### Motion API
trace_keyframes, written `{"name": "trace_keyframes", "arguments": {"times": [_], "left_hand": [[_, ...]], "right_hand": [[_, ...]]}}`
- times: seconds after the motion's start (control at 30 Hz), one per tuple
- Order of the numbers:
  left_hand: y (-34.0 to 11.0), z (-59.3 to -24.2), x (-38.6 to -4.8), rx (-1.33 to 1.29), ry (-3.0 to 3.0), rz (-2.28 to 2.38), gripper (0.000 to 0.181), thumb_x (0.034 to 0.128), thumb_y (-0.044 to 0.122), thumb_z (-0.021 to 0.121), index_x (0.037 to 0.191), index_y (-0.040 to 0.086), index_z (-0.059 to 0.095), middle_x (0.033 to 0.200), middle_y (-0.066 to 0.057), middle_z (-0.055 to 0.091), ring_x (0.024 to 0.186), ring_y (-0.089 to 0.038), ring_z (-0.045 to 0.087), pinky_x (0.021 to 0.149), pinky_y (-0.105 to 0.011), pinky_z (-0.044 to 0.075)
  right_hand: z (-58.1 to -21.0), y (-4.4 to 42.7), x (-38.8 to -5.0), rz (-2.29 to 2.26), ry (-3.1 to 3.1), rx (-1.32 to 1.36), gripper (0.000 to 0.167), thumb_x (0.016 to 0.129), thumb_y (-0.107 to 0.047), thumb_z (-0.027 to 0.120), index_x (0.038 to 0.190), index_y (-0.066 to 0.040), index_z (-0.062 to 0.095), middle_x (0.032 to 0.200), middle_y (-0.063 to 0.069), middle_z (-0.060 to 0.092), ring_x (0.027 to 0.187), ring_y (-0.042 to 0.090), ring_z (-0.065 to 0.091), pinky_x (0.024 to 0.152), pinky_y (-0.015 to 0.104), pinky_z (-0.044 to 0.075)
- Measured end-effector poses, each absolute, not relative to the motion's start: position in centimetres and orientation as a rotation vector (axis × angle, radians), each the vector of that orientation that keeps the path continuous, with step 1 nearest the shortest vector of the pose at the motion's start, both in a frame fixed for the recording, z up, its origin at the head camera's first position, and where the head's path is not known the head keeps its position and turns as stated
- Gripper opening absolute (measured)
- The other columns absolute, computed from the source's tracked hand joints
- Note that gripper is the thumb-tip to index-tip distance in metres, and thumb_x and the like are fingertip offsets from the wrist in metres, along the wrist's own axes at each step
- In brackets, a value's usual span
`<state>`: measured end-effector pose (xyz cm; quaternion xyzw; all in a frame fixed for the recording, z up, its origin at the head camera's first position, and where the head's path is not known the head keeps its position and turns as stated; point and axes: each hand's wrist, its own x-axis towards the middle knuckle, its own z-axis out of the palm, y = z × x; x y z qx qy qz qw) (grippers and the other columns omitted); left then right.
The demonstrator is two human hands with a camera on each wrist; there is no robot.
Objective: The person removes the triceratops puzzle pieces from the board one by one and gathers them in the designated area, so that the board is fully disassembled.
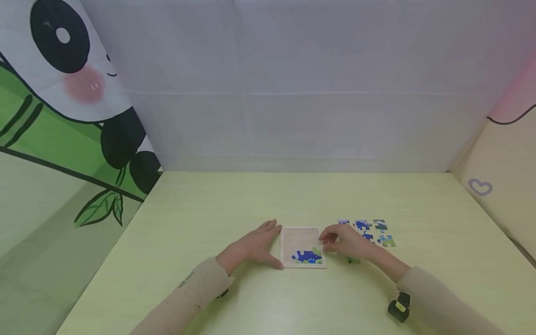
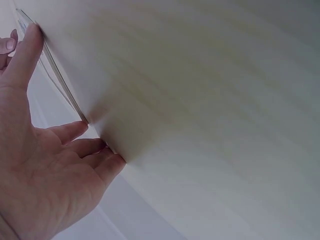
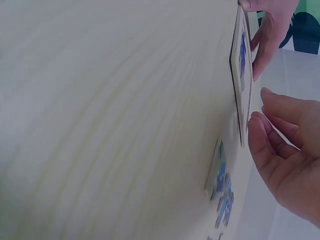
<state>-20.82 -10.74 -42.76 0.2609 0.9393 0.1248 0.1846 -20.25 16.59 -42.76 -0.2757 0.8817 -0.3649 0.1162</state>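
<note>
A shallow puzzle tray (image 1: 298, 236) with a pale rim lies on the table; joined blue and green jigsaw pieces (image 1: 308, 256) fill its lower right part. My left hand (image 1: 259, 245) is spread along the tray's left side, its thumb and a fingertip touching the edge. In the left wrist view, the fingers of that hand (image 2: 60, 155) are extended. At the tray's right rim hovers my right hand (image 1: 349, 241), fingers loosely bent. The right wrist view shows a gap between thumb and fingers of this hand (image 3: 287, 150), with no piece visible there.
Several loose jigsaw pieces (image 1: 380, 224) lie right of the tray, some partly covered by the right hand. A green piece (image 1: 353, 260) sits just below that hand. The pale table (image 1: 217, 200) meets a white cloth wall (image 1: 293, 125) at the back.
</note>
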Motion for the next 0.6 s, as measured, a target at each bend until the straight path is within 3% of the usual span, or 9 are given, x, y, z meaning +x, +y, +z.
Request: {"name": "trace_keyframes", "arguments": {"times": [0.33, 0.6], "left_hand": [[-10.7, -42.7, -20.9, 0.725, 2.642, 0.364, 0.107, 0.0633, 0.057, 0.073, 0.144, 0.009, 0.023, 0.151, -0.012, 0.013, 0.138, -0.027, 0.011, 0.109, -0.043, 0.024], [-10.8, -42.8, -20.8, 0.740, 2.646, 0.376, 0.107, 0.0635, 0.057, 0.073, 0.144, 0.008, 0.023, 0.151, -0.013, 0.014, 0.138, -0.026, 0.011, 0.109, -0.042, 0.024]], "right_hand": [[-42.9, 13.0, -19.9, -1.106, 2.485, -0.777, 0.018, 0.081, -0.007, 0.066, 0.099, -0.004, 0.064, 0.086, 0.001, 0.061, 0.074, 0.014, 0.051, 0.066, 0.020, 0.047], [-43.2, 11.9, -19.5, -1.087, 2.475, -0.863, 0.020, 0.077, -0.004, 0.069, 0.097, -0.002, 0.064, 0.089, 0.002, 0.061, 0.069, 0.010, 0.050, 0.060, 0.019, 0.046]]}}
